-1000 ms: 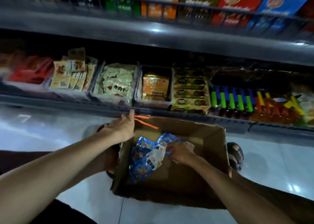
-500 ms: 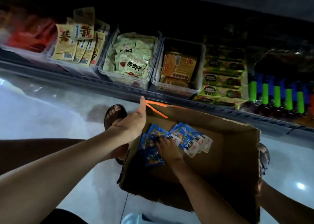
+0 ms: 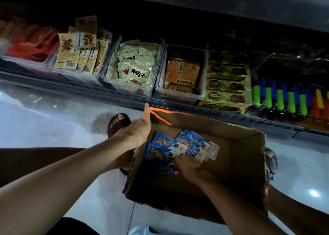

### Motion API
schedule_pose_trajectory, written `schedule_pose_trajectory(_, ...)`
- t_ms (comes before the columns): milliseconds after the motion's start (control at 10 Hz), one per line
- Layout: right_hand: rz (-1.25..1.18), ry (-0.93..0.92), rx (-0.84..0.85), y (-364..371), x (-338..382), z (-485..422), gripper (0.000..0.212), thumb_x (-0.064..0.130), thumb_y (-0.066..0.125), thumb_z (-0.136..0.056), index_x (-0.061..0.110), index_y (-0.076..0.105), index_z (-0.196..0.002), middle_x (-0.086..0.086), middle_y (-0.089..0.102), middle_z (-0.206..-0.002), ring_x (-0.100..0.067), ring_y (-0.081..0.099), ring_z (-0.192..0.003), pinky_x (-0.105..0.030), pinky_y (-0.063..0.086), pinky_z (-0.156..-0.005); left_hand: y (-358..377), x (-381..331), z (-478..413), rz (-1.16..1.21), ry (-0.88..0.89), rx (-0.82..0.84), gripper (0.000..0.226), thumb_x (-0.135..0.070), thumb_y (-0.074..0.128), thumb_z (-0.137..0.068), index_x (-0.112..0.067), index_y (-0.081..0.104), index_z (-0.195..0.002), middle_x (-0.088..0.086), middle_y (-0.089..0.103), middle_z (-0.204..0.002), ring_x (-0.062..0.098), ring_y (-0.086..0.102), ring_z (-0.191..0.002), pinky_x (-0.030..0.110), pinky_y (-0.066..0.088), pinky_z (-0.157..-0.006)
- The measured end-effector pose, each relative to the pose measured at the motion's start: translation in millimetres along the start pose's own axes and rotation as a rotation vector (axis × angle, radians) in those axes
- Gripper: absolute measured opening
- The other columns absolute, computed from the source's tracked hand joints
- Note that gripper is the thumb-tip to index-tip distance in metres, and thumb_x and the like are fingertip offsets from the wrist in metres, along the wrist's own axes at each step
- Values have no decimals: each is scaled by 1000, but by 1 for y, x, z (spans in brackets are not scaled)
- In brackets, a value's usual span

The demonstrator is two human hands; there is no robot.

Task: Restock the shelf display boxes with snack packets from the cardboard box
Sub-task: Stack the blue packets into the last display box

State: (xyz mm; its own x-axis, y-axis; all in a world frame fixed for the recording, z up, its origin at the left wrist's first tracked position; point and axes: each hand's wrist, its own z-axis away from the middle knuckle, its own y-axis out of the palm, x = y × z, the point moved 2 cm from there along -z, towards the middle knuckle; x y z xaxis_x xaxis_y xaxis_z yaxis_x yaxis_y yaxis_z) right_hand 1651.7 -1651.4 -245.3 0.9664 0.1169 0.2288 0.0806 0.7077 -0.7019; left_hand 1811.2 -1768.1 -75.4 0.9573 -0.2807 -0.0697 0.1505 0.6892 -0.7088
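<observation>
A brown cardboard box stands open on the floor below the shelf. Several blue and white snack packets lie in its far left corner. My left hand grips the box's left wall near the top corner, thumb pointing up. My right hand is down inside the box, fingers curled round the near edge of the blue packets. On the shelf above stand clear display boxes: one with pale green packets, one with orange-brown packets and much free room, one with yellow packets.
Orange tape hangs from the box's far left corner. Green wrapped bars and coloured bottles fill the shelf to the right. Red packets sit far left. My sandalled feet flank the box on the shiny floor.
The view has dropped and closed in on the lower shelf. My right hand has slid toward me over the blue packets and gathered them; my left hand keeps its grip on the box wall.
</observation>
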Motion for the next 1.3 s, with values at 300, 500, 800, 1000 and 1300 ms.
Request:
schedule_pose_trajectory(300, -290, -10, -192, -182, -37, 125, 41, 20, 75, -84, 24, 62, -123, 0, 69, -109, -11, 63, -97, -31, 51, -85, -37, -29, 21, -55, 234, -260, 97, -31, 66, -87, -16, -2, -154, 12, 13, -159, 31, 24, -141, 41, 27, -113)
schedule_pose_trajectory(500, -283, -102, -334, -288, -30, 234, 34, 25, 76, -84, 31, 66, -116, 22, 63, -101, 4, 58, -92, -22, 45, -81, -117, -82, 88, 293, 553, -54, 55, -44, 77, -77, -23, 60, -126, -5, 67, -119, 16, 64, -108, 34, 49, -95)
schedule_pose_trajectory(800, -694, -205, -653, -337, -38, 302, 44, -3, 72, -83, 21, 63, -117, 6, 69, -91, -2, 66, -80, -20, 53, -64, -157, -115, 124, 884, 703, 488, 38, -17, 68, -87, 1, 61, -120, 23, 67, -117, 41, 64, -107, 50, 52, -93)
schedule_pose_trajectory(1000, -960, -254, -840, -349, -43, 301, 39, -8, 63, -89, 14, 59, -121, -11, 70, -90, -13, 67, -82, -26, 56, -69, -164, -126, 134, 1053, 814, 839, 40, -18, 49, -98, -11, 50, -137, 27, 56, -132, 45, 56, -119, 50, 57, -83)
schedule_pose_trajectory(1300, -1048, -163, -1092, -342, -50, 286, 26, 1, 60, -93, 14, 68, -114, -4, 73, -103, -12, 67, -92, -40, 54, -88, -165, -139, 132, 1128, 679, 402, 33, -25, 59, -93, -9, 60, -123, 13, 72, -108, 30, 70, -96, 37, 61, -65)
